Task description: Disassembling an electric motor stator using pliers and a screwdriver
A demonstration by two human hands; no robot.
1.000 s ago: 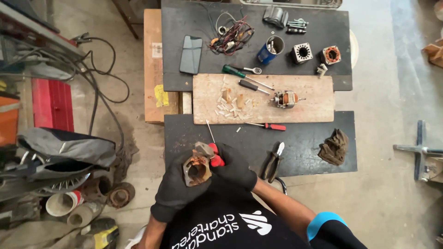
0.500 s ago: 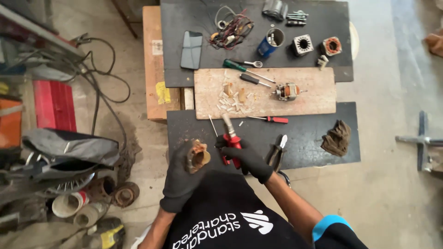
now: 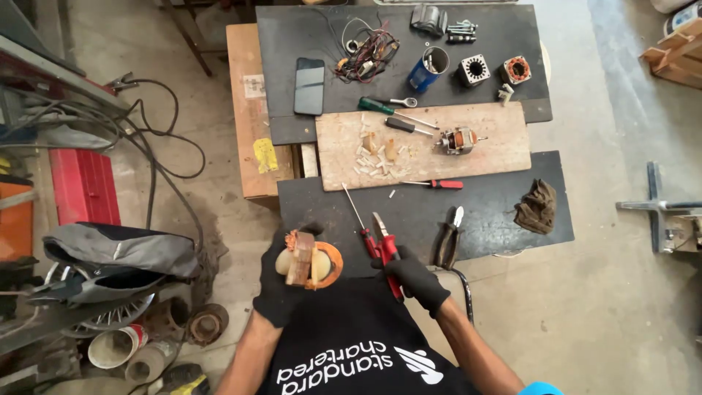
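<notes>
Your left hand (image 3: 281, 292), in a black glove, is wrapped around a motor stator (image 3: 311, 263), holding it up in front of your chest, just short of the near edge of the dark mat (image 3: 482, 197). Your right hand (image 3: 415, 281), also gloved in black, is clenched around the red handles of a pair of pliers (image 3: 385, 249). The two hands are apart, with the pliers just to the right of the stator.

Nothing lies between the pliers' nose and the stator. A thin-shafted screwdriver (image 3: 357, 213) lies on the mat right beside the pliers, and a second pair of pliers with dark handles (image 3: 447, 235) rests just to the right of your right hand. Farther right on the mat sits a crumpled brown rag (image 3: 537, 206). Beyond it, a red-handled screwdriver (image 3: 437, 183) lies along the near edge of the wooden board (image 3: 497, 146), which carries pale insulation scraps (image 3: 376, 157) and a small motor armature (image 3: 458, 140). A phone (image 3: 309, 85) and a blue can (image 3: 430, 68) sit on the far mat.

The pliers' long axis runs away from you, nose pointing up and slightly left toward the board, handles toward your body.

The stator looks orange-brown, with a rounded ring on its right side, a brownish block across the middle and a pale patch at the left; its opening faces up toward you.
</notes>
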